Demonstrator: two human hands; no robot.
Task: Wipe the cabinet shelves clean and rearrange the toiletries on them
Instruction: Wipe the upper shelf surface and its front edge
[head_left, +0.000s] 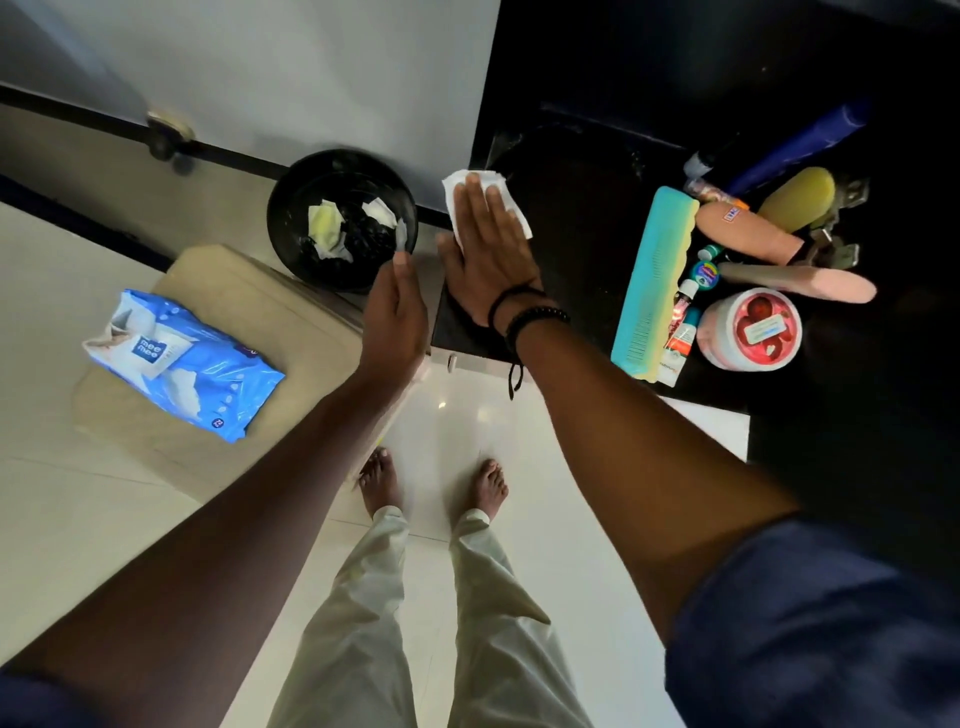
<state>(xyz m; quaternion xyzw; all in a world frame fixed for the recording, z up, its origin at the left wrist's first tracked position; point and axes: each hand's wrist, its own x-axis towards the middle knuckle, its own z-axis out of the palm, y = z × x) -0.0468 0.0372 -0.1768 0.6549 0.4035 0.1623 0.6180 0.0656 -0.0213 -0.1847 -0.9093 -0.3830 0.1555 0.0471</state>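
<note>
Right hand presses the wipe flat on the shelf, fingers straight. The wipe looks limp and thin, best pinned under the palm. Left hand, relaxed and empty, hangs at its eight o'clock.

The right hand presses a white wipe flat on the dark shelf; toiletries lie right of its fingers.

left grip: fingers straight, thumb-edge up | right grip: flat, palm down
</note>
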